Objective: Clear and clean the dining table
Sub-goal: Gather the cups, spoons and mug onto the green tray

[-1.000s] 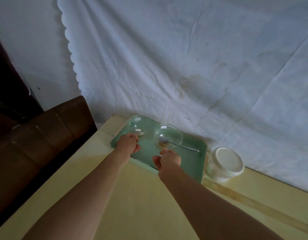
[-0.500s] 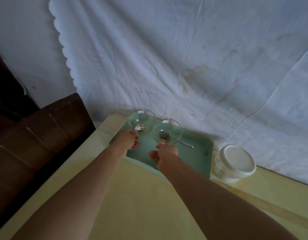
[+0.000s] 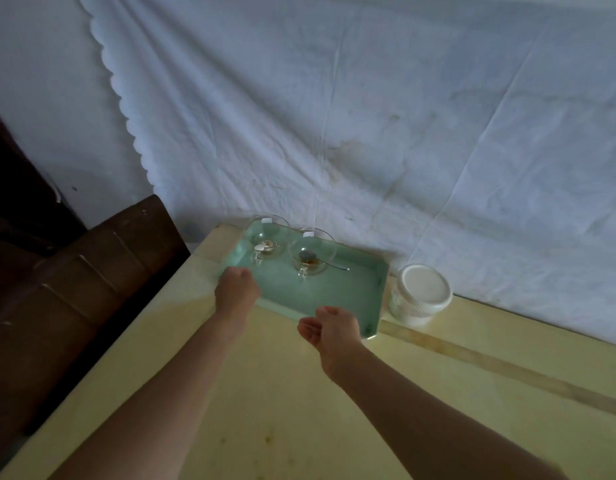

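cups of clear glass [image 3: 269,237] [image 3: 313,252], just released, stand loaded at the far-left corner of the green plastic tray [image 3: 337,294]; our right hand [image 3: 329,327] hangs loosely curled, empty (left hand [image 3: 237,289], curled at the rim: we cannot tell).

Two arms are being shown by the head view, and both are being left bare. The left forearm [image 3: 192,372] and the right forearm [image 3: 421,410] are being seen uncovered along all their visible length, down to the wrists. Each is being seen as long and slender, narrowing toward the wrist and being widened near the lower edge by the wide lens. The left hand [image 3: 238,289] and the right hand [image 3: 332,327] are likewise being shown bare, with rounded knuckles being made out in the dim light.
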### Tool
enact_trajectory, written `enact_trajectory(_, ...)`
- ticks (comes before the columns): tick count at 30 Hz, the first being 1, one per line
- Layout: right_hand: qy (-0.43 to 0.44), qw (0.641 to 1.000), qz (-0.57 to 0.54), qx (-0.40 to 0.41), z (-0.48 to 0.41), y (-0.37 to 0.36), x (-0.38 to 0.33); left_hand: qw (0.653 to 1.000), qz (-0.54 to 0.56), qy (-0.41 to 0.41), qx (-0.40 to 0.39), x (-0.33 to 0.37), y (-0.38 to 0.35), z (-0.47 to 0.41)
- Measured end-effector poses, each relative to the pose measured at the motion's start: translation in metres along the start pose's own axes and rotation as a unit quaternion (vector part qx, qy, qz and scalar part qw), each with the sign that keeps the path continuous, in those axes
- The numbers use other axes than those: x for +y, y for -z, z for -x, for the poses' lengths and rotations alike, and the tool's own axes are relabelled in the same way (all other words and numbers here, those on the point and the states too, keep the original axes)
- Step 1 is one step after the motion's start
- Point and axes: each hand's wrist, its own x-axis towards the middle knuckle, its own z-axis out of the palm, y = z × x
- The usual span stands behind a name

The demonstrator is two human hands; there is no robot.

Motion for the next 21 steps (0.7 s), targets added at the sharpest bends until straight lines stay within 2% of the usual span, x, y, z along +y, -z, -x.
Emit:
enact_trajectory(4,0.003,1.000,-0.027,-0.006,0.050,0.059,-0.004,0.995,0.068,0.047,-0.059,0.010,-0.006,0.090)
enact_trajectory(10,0.012,0.999,-0.050,0.014,0.123,0.169,-0.019,0.984,0.009,0.043,-0.171,0.014,-0.041,0.236)
enact_trajectory(16,0.010,0.997,-0.076,0.019,0.194,0.291,-0.018,0.975,-0.020,0.057,-0.214,0.000,-0.087,0.365)
enact_trajectory(21,0.002,0.996,-0.088,0.019,0.246,0.412,-0.012,0.973,-0.033,0.075,-0.214,-0.026,-0.132,0.476)
